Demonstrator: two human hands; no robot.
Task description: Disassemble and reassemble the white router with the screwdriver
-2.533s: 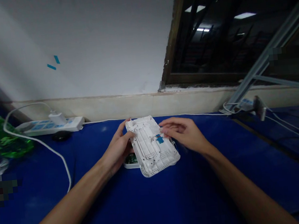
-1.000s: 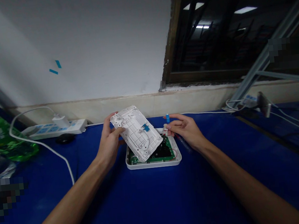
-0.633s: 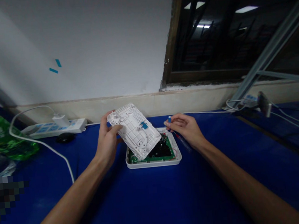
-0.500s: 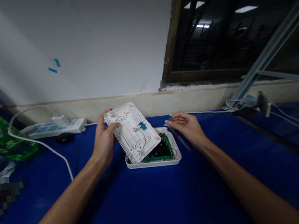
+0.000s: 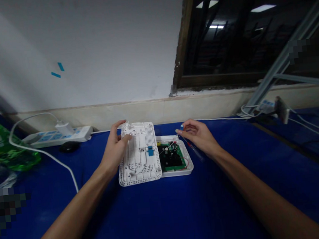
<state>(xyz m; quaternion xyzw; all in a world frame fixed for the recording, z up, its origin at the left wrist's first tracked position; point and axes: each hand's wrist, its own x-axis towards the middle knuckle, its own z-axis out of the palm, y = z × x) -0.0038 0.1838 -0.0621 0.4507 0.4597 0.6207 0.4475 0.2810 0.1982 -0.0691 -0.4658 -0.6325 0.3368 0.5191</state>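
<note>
My left hand grips the left edge of a white perforated plastic cover, thumb on its inner face. The cover shows its ribbed inside, with a strip of blue tape and a thin wire. It overlaps the left part of a white plastic housing, in which a green circuit board with a black heatsink shows. My right hand pinches a thin pale wire above the housing's back right corner. A small blue piece shows at its fingertips.
A clear and red tool, perhaps a screwdriver, lies beside the housing, partly behind my right hand. At left are a power strip with a white charger, a black mouse, a white cable and a green bag.
The cover has turned from its slant to nearly straight and come down to the left, uncovering more of the circuit board. My right hand has stayed almost in place.
</note>
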